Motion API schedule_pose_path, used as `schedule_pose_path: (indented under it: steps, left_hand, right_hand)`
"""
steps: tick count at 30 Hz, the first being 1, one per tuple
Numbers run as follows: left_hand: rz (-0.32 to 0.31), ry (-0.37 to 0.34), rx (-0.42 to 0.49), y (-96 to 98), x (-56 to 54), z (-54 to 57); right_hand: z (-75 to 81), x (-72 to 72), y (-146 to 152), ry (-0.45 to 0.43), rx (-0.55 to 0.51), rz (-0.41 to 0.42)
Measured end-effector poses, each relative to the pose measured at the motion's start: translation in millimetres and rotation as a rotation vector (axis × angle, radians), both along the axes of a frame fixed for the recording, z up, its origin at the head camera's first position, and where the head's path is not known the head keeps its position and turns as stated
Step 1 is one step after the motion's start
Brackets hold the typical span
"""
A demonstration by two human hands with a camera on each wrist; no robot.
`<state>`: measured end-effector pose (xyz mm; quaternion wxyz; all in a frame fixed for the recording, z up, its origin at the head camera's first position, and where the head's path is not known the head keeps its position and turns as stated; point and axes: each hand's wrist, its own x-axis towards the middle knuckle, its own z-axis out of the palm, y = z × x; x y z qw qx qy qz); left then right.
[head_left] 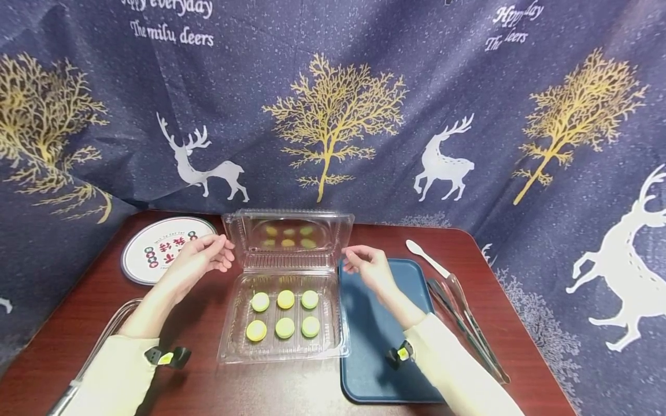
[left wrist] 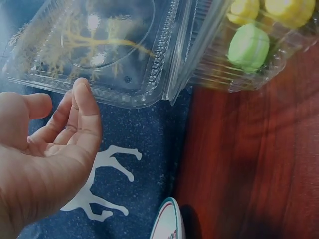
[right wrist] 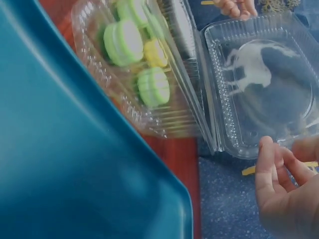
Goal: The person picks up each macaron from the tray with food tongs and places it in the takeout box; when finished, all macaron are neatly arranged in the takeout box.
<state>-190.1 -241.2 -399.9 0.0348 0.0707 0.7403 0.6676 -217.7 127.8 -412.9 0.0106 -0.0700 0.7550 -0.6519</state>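
A clear plastic clamshell box point(head_left: 232, 341) lies with its base on the table and its lid point(head_left: 291, 260) raised at the back. Several green and yellow macarons point(head_left: 285, 327) sit in two rows inside the base. My left hand point(head_left: 205, 257) is at the lid's left side, fingers loosely bent and nothing in them; in the left wrist view its fingertips point(left wrist: 82, 89) are right at the lid's rim. On the opposite side, my right hand point(head_left: 370, 268) has its fingertips point(right wrist: 266, 145) close by the lid's right edge, fingers loosely bent with no object between them.
A blue tray point(head_left: 387, 370) lies right of the box, under my right forearm. Beyond it are tongs point(head_left: 470, 326) with a white end piece point(head_left: 424, 257). An oval white plate point(head_left: 151, 245) with red lettering and a whisk point(head_left: 106, 335) are at left. A patterned cloth point(head_left: 333, 115) hangs behind.
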Motion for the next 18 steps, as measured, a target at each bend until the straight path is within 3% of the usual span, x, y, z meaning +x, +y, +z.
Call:
schedule_pose_path:
  steps: [3,6,12,18]
  left_hand:
    - [0.002,-0.008,-0.007,-0.2,5.4,-1.1]
    - [-0.029,-0.007,-0.026,-2.2,11.5,-3.4]
    - [-0.081,-0.027,-0.082,-7.1,24.0,-10.3]
    - [-0.119,-0.04,-0.123,-8.8,33.4,-22.4]
  right_hand:
    - [-5.7,1.0,5,-0.013,-0.094,0.055]
    - [-5.6,6.5,7,-0.063,-0.117,0.074]
    - [-3.7,21.2,9,-0.195,-0.074,0.056]
    - [-11.3,31.4,13,-0.231,-0.008,0.07]
